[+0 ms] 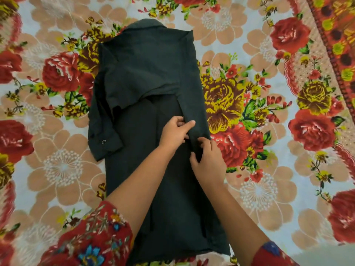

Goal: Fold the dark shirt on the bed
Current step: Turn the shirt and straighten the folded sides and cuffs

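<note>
The dark shirt [153, 60] lies flat and lengthwise on the bed [265, 191], directly under both hands. Its collar [148, 23] lies far beyond the fingertips, and its hem lies back between the forearms, near the person's body. The sides of the shirt are turned in, making a long, narrow strip. One long sleeve [194, 104] runs down the side of that strip nearer the right hand, and both hands meet on its lower end. The left hand [174, 134] reaches across the shirt and pinches the sleeve's inner edge, thumb on one side and forefinger laid over the cloth. The right hand [209, 162], just beside it and slightly nearer the body, grips the very end of the sleeve with curled fingers and the thumb tucked against the fabric. The two hands are almost touching. The other sleeve [101, 120] lies out past the left hand, bent back along the shirt's far edge, and its cuff shows a small metal snap [104, 141]. The bed is covered by a floral sheet with red and yellow roses. An orange patterned cloth [338, 35] crosses the corner well beyond the right hand. Red embroidered garment sleeves [92, 237] cover both upper arms.
</note>
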